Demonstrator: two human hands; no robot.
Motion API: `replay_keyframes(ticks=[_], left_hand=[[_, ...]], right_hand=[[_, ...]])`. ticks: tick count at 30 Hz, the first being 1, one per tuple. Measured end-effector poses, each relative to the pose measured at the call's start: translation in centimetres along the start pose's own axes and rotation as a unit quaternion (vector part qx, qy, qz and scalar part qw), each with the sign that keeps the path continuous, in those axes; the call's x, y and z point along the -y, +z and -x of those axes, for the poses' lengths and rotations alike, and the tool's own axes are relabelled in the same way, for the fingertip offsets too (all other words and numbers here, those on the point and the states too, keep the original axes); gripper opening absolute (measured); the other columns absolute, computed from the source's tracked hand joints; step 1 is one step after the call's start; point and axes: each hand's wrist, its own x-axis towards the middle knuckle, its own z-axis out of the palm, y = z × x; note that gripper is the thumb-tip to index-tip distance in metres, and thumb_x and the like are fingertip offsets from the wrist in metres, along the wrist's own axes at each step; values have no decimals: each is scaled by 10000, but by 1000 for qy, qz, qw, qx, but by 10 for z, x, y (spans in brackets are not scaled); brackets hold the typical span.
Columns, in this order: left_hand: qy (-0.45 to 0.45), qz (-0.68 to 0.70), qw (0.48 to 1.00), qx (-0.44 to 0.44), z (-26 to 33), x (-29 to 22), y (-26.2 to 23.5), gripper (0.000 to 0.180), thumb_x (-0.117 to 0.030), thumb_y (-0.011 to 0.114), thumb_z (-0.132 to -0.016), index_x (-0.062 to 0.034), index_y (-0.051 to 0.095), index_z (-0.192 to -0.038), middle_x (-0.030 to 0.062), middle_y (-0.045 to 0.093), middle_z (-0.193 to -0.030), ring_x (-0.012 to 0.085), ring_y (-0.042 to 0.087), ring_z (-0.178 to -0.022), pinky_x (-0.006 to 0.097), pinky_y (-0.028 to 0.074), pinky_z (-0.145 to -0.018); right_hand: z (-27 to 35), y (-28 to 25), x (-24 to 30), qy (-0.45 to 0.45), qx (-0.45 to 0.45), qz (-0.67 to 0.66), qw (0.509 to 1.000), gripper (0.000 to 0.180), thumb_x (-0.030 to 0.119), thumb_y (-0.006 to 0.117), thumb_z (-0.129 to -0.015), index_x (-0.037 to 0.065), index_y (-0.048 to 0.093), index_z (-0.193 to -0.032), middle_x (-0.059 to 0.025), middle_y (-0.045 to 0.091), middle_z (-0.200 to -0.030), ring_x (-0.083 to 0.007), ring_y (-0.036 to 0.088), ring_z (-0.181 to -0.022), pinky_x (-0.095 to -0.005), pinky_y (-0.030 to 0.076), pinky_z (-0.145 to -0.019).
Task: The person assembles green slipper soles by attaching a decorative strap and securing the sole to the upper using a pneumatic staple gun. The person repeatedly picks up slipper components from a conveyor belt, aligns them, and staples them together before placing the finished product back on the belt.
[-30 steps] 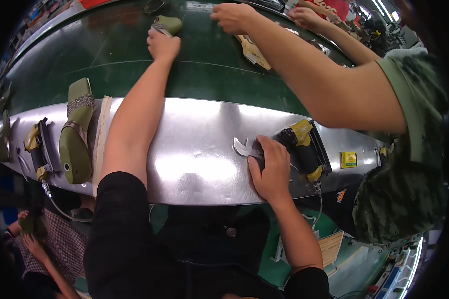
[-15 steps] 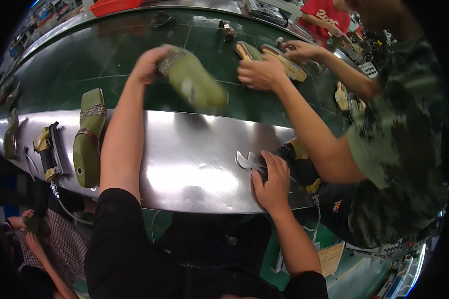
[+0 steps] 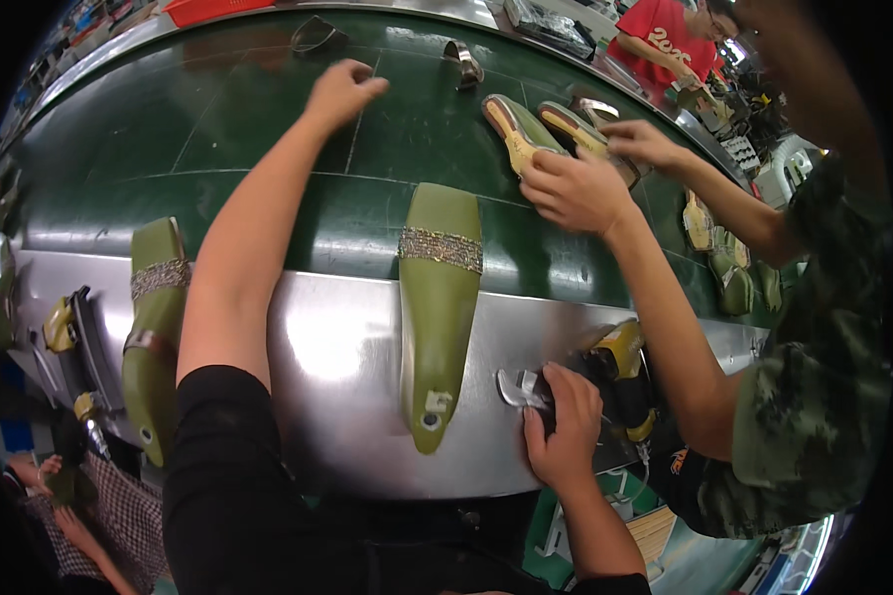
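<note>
A green shoe last [image 3: 439, 327] with a glittery strap across it lies sole down in front of me, its toe over the green belt and its heel on the metal table edge. Beyond it my left hand [image 3: 345, 96] reaches over the belt, empty, with its fingers loosely stretched. Nearest to that hand is a curved strap [image 3: 318, 38]. My right hand [image 3: 569, 421] rests on the metal edge, closed around metal pincers [image 3: 522, 389] whose curved jaws stick out leftward. The handles are hidden in my palm.
Left of my arm lies another green last [image 3: 151, 337] with straps, beside a yellow-black air stapler [image 3: 62, 327]. A second stapler [image 3: 620, 362] sits right of my right hand. A co-worker's hands [image 3: 575, 188] handle lasts at the right. A metallic strap [image 3: 463, 64] lies farther back.
My left hand has let go of the green last, now set down before me, and has moved farther out over the belt. My right hand keeps hold of the pincers.
</note>
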Motion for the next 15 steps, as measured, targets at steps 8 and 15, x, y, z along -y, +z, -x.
replay_keyframes(ticks=[8,15], left_hand=[[-28,-374,925,-63,-80,146,31,613,-554,671,-917,-186,645,-1407,139,298,-1700,435,257,-1546,599,301,-1212],[-98,-386,916,-50,-134,176,43,477,-437,552,-991,-341,613,-1455,0,270,-1725,409,206,-1578,727,234,-1193]], right_hand=[[-40,45,-18,-3,21,14,1000,576,149,722,-757,27,631,-1313,-163,602,-1361,-393,556,-1233,-521,400,-1077],[-61,57,-34,-4,13,37,999,583,165,726,-742,32,640,-1303,-162,625,-1343,-389,578,-1213,-524,406,-1083]])
